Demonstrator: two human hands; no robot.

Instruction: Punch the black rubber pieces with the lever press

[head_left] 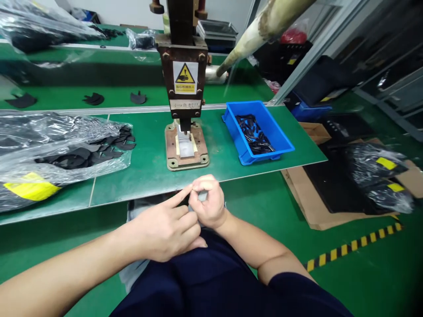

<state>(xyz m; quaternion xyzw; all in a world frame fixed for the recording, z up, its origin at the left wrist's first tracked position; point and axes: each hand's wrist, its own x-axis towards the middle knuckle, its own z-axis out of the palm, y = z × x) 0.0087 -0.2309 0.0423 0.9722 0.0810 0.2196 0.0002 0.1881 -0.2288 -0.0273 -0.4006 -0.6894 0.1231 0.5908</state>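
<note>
My left hand point(172, 229) is in front of the bench edge, its index finger stretched out and the other fingers loosely curled. I see nothing held in it. The tip of that index finger touches my right hand point(209, 200), which is closed with thumb and fingers bent round into a ring. Whether anything small sits in this pinch is hidden. Just beyond both hands stands a bench press point(183, 83) with a warning label, over a metal base plate point(171, 152) bearing a small pale fixture point(187, 149).
Right of the press sits a blue bin point(234, 130) of slim black parts point(254, 134). A clear plastic bag point(62, 132) with curved black pieces point(76, 156) lies left. More black pieces point(94, 98) lie on the ledge behind. Cardboard point(309, 207) lies at the right.
</note>
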